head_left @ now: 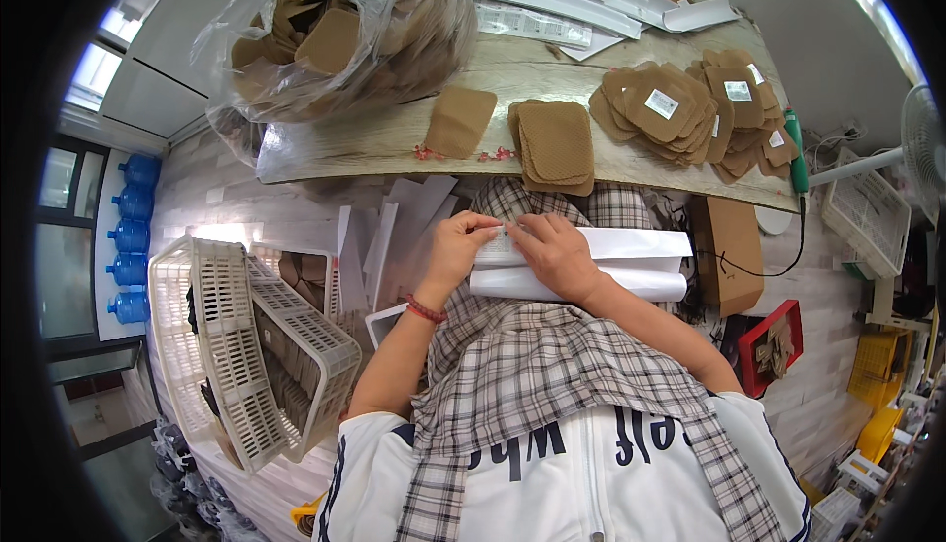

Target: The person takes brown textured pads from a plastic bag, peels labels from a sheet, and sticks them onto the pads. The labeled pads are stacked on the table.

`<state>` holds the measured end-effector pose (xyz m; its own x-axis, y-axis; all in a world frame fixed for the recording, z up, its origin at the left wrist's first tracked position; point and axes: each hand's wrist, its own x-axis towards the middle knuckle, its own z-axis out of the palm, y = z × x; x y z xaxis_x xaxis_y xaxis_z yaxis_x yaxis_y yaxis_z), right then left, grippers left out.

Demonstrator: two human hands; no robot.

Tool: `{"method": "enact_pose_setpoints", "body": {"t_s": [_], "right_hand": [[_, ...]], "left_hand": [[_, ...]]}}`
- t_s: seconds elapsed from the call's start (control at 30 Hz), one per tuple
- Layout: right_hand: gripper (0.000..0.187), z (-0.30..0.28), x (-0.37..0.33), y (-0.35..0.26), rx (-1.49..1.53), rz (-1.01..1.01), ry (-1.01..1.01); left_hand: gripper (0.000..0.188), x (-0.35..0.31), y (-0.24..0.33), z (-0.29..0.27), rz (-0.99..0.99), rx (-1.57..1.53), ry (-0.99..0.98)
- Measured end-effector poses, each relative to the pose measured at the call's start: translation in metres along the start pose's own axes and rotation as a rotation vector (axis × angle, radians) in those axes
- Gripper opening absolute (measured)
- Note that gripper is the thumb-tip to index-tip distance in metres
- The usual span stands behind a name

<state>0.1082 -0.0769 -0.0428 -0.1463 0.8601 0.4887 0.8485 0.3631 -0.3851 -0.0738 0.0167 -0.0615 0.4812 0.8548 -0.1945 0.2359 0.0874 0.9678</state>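
Observation:
White label sheets [631, 244] lie across my lap, their lower part curled into a roll. My left hand [459, 246] pinches at the left end of the top sheet, thumb and forefinger together; whether a single label has come loose there is too small to tell. My right hand [557, 258] is closed on the same sheet close by, its fingertips near the left ones. Beyond the hands, a stack of brown textured pads [558, 143] sits at the table's near edge, with one loose pad [461, 120] to its left. Labelled pads [662, 108] are heaped farther right.
A clear plastic bag [394, 39] full of brown pads stands at the table's [394, 153] far left. More label sheets [552, 10] lie at the back. A green-handled tool [796, 153] hangs at the right edge. White crates [246, 345], a cardboard box [729, 256] and a red tray [772, 348] flank me.

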Motion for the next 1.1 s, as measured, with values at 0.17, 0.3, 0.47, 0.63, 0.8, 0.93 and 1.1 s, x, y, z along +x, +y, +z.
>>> {"method": "enact_pose_setpoints", "body": {"t_s": [0.17,0.3,0.47,0.63,0.8,0.93,1.1], "right_hand": [[0.025,0.002,0.000,-0.003,0.045,0.044,0.044],[0.014,0.009,0.006,-0.007,0.182,0.214,0.153],[0.012,0.014,0.013,-0.009,0.216,0.197,0.226],[0.014,0.009,0.012,-0.008,0.229,0.127,0.249],[0.017,-0.003,0.013,-0.006,0.190,-0.095,0.237],[0.020,-0.022,0.001,-0.003,0.230,-0.174,0.184],[0.024,-0.022,0.003,0.001,0.253,-0.345,0.218]], "left_hand": [[0.014,0.002,0.000,0.001,-0.034,-0.088,-0.010],[0.014,0.007,0.008,-0.002,-0.190,-0.159,-0.087],[0.021,0.033,0.029,-0.016,-0.396,0.076,-0.323],[0.018,0.056,0.056,-0.013,-0.282,0.297,-0.592],[0.019,0.064,0.048,0.001,-0.029,0.674,-0.613],[0.019,0.061,0.034,0.005,-0.020,0.680,-0.606],[0.018,0.058,0.023,0.011,0.085,0.770,-0.527]]}}
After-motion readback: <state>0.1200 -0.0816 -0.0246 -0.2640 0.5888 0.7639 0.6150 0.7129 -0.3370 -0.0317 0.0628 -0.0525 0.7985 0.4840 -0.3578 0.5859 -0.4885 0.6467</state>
